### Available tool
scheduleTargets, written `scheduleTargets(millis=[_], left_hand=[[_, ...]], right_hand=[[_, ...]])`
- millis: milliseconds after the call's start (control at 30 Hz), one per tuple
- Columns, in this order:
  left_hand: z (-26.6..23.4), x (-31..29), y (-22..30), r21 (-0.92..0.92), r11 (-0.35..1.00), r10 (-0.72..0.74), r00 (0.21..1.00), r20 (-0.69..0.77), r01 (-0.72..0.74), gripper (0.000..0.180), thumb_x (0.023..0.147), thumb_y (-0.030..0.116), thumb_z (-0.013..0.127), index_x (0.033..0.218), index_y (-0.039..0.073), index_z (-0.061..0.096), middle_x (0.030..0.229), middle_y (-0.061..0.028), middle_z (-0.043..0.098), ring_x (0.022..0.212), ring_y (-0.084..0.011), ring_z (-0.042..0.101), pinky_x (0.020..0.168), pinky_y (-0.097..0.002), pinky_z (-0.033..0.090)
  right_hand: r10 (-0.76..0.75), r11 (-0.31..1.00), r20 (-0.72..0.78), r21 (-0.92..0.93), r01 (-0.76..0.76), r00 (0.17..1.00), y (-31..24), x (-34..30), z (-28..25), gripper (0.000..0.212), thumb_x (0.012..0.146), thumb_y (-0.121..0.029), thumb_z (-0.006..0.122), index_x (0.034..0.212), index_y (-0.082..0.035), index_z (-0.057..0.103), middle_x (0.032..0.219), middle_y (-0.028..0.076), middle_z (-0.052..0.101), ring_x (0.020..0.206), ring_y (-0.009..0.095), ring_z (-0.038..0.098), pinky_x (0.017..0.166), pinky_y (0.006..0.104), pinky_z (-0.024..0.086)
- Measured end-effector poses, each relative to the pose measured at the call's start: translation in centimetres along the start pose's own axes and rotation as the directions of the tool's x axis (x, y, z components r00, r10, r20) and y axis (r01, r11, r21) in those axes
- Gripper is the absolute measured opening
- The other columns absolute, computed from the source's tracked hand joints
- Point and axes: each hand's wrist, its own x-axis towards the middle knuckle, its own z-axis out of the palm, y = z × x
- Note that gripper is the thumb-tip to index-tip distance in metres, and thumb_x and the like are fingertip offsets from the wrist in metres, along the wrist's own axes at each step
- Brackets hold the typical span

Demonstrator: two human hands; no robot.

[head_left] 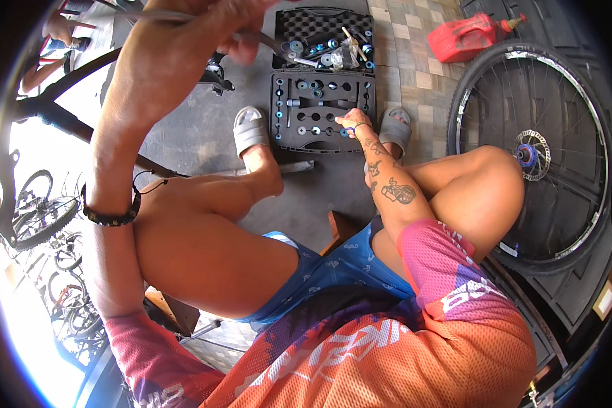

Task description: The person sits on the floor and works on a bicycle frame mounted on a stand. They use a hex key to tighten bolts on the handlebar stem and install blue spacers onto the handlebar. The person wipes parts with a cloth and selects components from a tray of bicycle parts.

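My left hand [234, 30] is raised close to the view at the top edge, partly cut off. It is beside a slim tube of a bicycle frame [61, 121], and its fingers are blurred. Down on the floor between my feet lies an opened black tool case [323, 146]. My right hand [355, 122] reaches to the right side of its foam tray, fingers drawn together. Whatever they pinch is too small to make out. Round press adapters [302, 130] sit in rows of slots, with a dark press tool [319, 103] across the middle.
In the lid side of the case lie loose parts and a clear plastic bag [347, 53]. A bicycle wheel [455, 112] with a brake disc leans at my right, below a red fuel can [462, 39]. Several bicycles [44, 211] stand at the left. Another person's hand [58, 28] shows top left.
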Motion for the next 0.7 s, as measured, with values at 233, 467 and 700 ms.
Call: scheduleTargets(millis=[233,467,700], left_hand=[[1.7,-0.8,2.3,0.208,0.974,-0.08,0.994,-0.074,0.094,0.074,0.111,0.062,0.047,0.082,-0.001,0.072,0.07,-0.0062,0.065,0.069,-0.013,0.065,0.062,-0.0296,0.052],[0.4,-0.1,5.5,-0.089,0.867,-0.498,0.864,-0.079,0.491,0.055,0.114,0.049,0.047,0.119,-0.004,0.063,0.069,-0.0075,0.061,0.038,-0.0092,0.044,0.035,-0.0243,0.033],[0.3,1.3,3.0,-0.611,0.724,-0.392,0.92,0.016,0.319,0.037,0.107,0.015,0.061,0.139,-0.005,0.058,0.091,-0.0179,0.075,0.06,-0.0249,0.068,0.045,-0.0321,0.05]], right_hand=[[-0.118,0.991,-0.121,-0.072,0.11,0.986,1.9,2.8,1.2,0.047,0.084,-0.043,0.091,0.106,-0.006,0.07,0.081,0.006,0.073,0.054,0.015,0.065,0.046,0.0336,0.052],[-0.189,0.975,-0.111,-0.135,0.174,0.976,-0.2,2.3,1.4,0.052,0.085,-0.049,0.088,0.106,-0.004,0.073,0.082,0.008,0.075,0.057,0.017,0.068,0.052,0.0331,0.056],[-0.084,0.974,-0.167,-0.22,0.046,0.982,-1.5,0.0,-0.5,0.051,0.085,-0.051,0.087,0.101,-0.005,0.074,0.084,0.009,0.076,0.069,0.022,0.074,0.061,0.0394,0.059]])
